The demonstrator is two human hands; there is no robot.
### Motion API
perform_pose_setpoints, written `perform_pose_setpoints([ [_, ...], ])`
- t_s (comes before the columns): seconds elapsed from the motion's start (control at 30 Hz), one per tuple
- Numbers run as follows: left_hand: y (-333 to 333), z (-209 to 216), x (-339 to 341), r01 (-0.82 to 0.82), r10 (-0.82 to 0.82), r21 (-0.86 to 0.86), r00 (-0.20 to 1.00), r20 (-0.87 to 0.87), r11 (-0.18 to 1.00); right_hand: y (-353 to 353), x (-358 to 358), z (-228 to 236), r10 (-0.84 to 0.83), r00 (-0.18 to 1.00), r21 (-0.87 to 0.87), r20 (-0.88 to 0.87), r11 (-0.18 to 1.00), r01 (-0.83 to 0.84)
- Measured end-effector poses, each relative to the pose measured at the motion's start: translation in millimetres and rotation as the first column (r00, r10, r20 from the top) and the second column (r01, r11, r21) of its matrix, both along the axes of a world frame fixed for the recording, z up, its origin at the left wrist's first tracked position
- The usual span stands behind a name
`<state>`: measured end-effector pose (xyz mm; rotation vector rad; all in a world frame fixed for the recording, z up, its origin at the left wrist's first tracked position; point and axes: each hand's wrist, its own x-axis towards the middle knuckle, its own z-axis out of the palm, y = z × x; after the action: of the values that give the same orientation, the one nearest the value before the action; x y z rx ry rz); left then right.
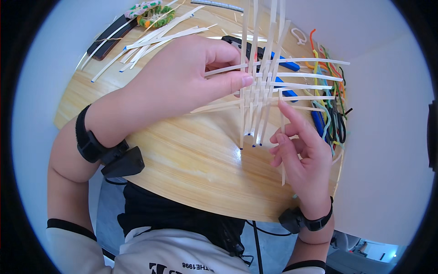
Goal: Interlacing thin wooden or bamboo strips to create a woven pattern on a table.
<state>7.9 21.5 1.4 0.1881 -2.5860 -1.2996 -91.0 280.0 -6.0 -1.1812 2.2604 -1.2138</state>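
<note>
A loose lattice of flat, cream-coloured strips (259, 89) is raised over the wooden table, strips crossing over and under one another. My left hand (191, 73) pinches its left side between thumb and fingers. Long strip ends reach away at the top and out to the right; several shorter ends, some blue-tipped, hang toward me. At the lower right of the lattice, my right hand (303, 155) has its thumb and fingers closed around one upright strip (283, 171). That hand's index fingertip touches the strip near the weave. My left palm and thumb hide part of the lattice's left ends.
Loose strips (150, 45) lie in a pile at the far left, by a dark flat case (109, 39) and a green fuzzy ring (157, 17). Blue-handled pliers (288, 62) rest behind the lattice. Coloured cords (325, 116) lie along the right table edge, beside a white wall (383, 128).
</note>
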Motion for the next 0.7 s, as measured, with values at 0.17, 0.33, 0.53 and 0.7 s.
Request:
perform_pose_setpoints([
  [0.17, 2.4, 0.7, 0.9, -0.027, 0.025, -0.086, 0.999, -0.021, 0.996, 0.9, 2.8, 1.4, -0.055, 0.997, -0.031, 0.056, 0.998, 0.057],
  [0.33, 1.2, -0.6, 0.7, -0.037, 0.034, -0.105, 0.999, -0.033, 0.994, 3.4, 4.3, 7.4, -0.029, 0.999, 0.002, 0.046, 1.0, 0.029],
  [0.53, 0.7, -2.7, 0.9, 0.006, -0.011, -0.086, 0.998, -0.058, 0.996, 3.1, 7.1, 11.6, -0.059, 0.98, 0.011, 0.189, 0.998, 0.058],
  [0.7, 0.8, -0.8, 0.8, 0.051, -0.053, -0.056, 0.998, -0.045, 0.997, 3.3, 5.8, 10.4, -0.055, 0.973, -0.011, 0.226, 0.998, 0.059],
])
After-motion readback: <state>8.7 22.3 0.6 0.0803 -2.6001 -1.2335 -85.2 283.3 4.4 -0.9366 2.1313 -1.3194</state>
